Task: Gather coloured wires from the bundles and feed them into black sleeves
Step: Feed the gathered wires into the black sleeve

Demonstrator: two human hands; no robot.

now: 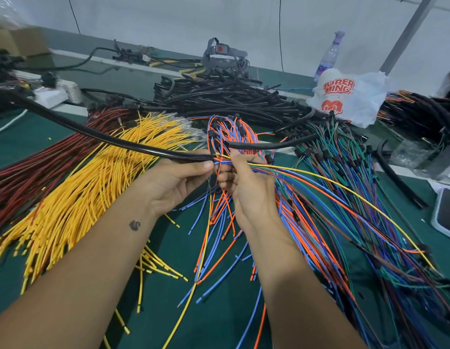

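My left hand [177, 176] grips the open end of a long black sleeve [98, 136] that runs up to the far left. My right hand [240, 183] pinches a gathered set of coloured wires [319, 183], yellow, orange, blue, green and brown, with their tips at the sleeve's mouth. Their long tails fan out to the right. Below the hands lie bundles: yellow wires [93, 187], dark red wires [30, 177], orange and blue wires [219, 238], and green and blue wires [344, 152].
A pile of black sleeves [219, 96] lies at the back of the green table [214, 323]. A white plastic bag [349, 94] and a bottle [328, 55] stand at back right. A second black sleeve [269, 144] lies just above my right hand.
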